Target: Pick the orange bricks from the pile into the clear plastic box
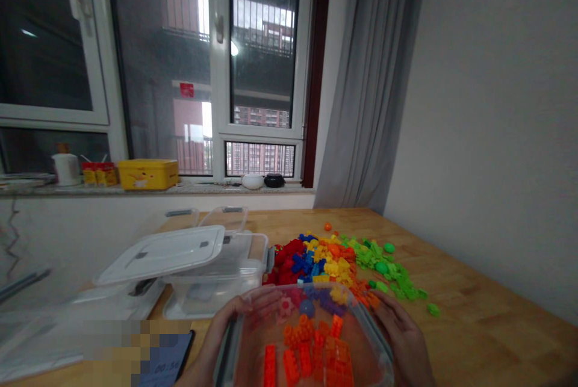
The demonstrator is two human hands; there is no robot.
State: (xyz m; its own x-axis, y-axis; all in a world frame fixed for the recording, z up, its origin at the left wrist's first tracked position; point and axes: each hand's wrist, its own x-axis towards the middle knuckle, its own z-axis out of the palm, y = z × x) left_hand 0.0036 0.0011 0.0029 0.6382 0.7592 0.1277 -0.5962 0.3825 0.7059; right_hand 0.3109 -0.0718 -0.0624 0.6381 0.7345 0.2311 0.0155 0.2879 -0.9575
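From where I stand, the clear box (248,345) is what everything gathers round: the person has it low at the near edge of the desk (469,327), one hand on each side. The left hand (246,310) curls its fingers round the far left corner, and the right hand (401,330) lies along the right wall with its fingers fairly straight, so the two seem to grip the box between them. As for progress, a modest batch of orange blocks (293,369) is already inside, and I'd judge it a small share of the whole. The greater part lies loose beyond the box: red pieces (289,260) at the left of the spread, then blue pieces (311,265), yellow pieces (336,268), and green pieces (397,275) farther to the right. Some loose orange pieces (363,292) sit just past the box's far right corner, so the orange looks only partly boxed to me. A bluish ball (307,307) and a pink flower piece (285,309) show through the plastic; whether they're inside or behind it I can't tell, nor whether a cover is on. Left of the box, a pale lid (167,254) leans over other clear containers (212,297), and a phone (167,354) lies nearer.
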